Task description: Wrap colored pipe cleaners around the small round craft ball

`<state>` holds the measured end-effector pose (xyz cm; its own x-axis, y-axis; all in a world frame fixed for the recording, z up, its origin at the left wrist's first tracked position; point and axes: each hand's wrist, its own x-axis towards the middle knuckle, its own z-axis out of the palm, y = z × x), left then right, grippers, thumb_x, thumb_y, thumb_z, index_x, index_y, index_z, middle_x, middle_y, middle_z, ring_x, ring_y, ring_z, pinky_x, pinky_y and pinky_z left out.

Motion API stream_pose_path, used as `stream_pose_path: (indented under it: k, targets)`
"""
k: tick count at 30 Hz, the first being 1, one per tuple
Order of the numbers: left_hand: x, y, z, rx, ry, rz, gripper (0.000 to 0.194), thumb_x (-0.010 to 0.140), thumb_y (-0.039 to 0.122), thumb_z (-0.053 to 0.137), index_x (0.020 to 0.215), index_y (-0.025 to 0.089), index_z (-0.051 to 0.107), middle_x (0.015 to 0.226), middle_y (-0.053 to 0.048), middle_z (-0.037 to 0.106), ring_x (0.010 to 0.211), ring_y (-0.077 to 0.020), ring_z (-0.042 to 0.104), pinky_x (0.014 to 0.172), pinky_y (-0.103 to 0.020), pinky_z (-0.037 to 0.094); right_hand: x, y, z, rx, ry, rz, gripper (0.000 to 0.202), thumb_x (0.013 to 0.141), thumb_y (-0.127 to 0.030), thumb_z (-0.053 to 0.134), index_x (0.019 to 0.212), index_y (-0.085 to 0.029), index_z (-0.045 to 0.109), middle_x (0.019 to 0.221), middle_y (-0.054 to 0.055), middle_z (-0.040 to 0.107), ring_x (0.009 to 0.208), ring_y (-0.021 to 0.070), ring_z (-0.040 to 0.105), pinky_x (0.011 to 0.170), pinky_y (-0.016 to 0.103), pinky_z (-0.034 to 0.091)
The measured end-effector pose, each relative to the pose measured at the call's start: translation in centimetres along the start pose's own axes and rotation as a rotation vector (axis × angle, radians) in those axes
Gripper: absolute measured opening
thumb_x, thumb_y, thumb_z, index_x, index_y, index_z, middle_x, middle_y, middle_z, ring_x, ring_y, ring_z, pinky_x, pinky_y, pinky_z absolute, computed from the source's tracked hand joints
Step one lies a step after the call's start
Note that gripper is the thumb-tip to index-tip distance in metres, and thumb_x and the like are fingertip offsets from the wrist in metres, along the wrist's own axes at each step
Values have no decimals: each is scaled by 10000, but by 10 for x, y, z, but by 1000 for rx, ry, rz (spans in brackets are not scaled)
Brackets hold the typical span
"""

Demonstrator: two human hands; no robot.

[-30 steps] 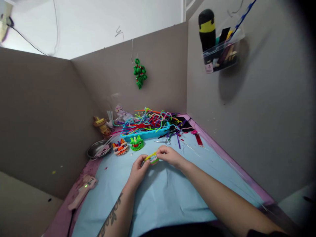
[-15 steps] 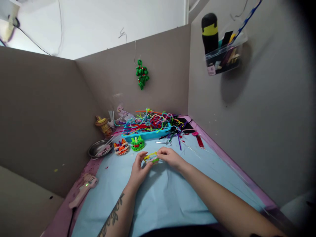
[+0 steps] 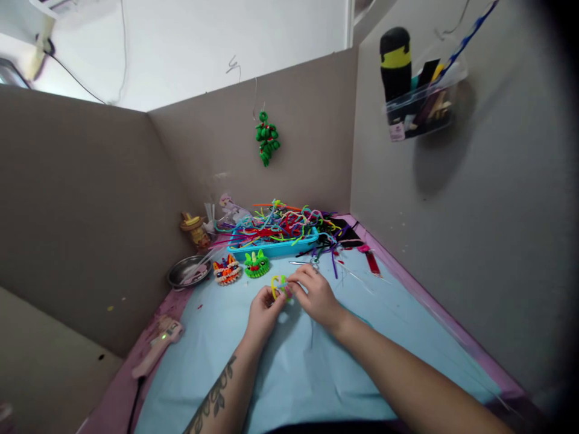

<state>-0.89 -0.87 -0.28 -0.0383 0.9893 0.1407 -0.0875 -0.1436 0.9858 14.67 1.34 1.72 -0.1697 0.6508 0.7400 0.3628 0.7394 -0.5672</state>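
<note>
My left hand pinches a small pipe-cleaner piece with a yellow loop and green and pink parts. From the other side my right hand has its fingertips closed on the same piece, and they partly cover it. Just beyond my hands, a green pipe-cleaner creature head stands beside an orange and white one. A pair of scissors lies behind my right hand, partly hidden by it.
A blue tray heaped with pipe cleaners stands at the back. On the left are a metal bowl and a pink glue gun. A clear bin hangs on the right panel; a green ornament hangs behind.
The piece has been turned between my hands, so its yellow loop now stands upright on the left. My right hand has turned, its back more in view. The whole view has shifted slightly.
</note>
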Motion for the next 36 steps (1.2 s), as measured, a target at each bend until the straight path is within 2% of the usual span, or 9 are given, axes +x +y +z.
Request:
stream_pose_path:
  k: [3,6,9,12,16,26,28,32,36]
  targets:
    - [0,1,5,-113,34,-19,255,708,333,702,870,167,596,813,-16,652,742,-130,597,705,-241,457,-5,-5,5,-20,-46,-71,152,851,-125,525,923,-193,641,874,68,588,862,201,549,793,344,470]
    - [1,6,4,-349,26,-80,317,687,254,705,977,167,608,993,-63,675,927,-163,626,858,-275,466,-8,-6,8,-25,-82,-84,158,851,-109,517,909,-194,637,869,66,603,856,200,558,787,343,479]
    - [2,9,0,-626,20,-168,293,652,123,700,938,153,637,989,-65,690,932,-153,640,885,-248,468,-7,-5,7,-42,-103,-62,160,852,-106,511,893,-195,638,848,61,610,844,201,563,775,341,478]
    - [4,10,-3,-723,32,-205,228,703,106,653,926,147,649,988,-68,695,937,-156,647,886,-250,484,-6,-3,6,-57,-134,-27,160,851,-107,509,874,-197,640,837,58,616,841,199,566,776,334,469]
    - [5,8,-2,-725,102,-229,190,773,136,626,962,145,649,1003,-68,695,947,-153,650,887,-246,496,-6,2,8,-64,-172,51,164,836,-106,510,849,-196,646,838,54,621,832,193,567,781,328,453]
    - [7,7,0,-703,172,-282,155,782,54,594,910,134,627,910,-54,698,806,-113,673,777,-188,533,-7,15,18,56,-181,250,130,778,-101,537,741,-192,621,760,17,597,745,164,558,687,278,425]
    - [8,6,-1,-700,186,-292,205,769,41,590,947,141,608,893,-56,698,790,-115,676,753,-191,537,-7,15,19,61,-177,263,123,777,-107,540,727,-189,616,754,15,593,731,160,554,670,271,422]
    - [6,7,-2,-691,195,-277,440,743,30,590,1130,231,534,944,-48,703,804,-133,686,731,-233,548,-6,15,18,56,-171,271,136,781,-99,523,727,-185,613,749,22,592,724,165,555,666,278,431]
    - [6,5,-2,-649,188,-267,352,734,59,626,1059,184,579,974,-74,701,839,-145,685,791,-253,539,-5,8,13,-63,-77,203,113,774,-110,559,816,-191,625,872,66,597,898,229,530,818,372,426]
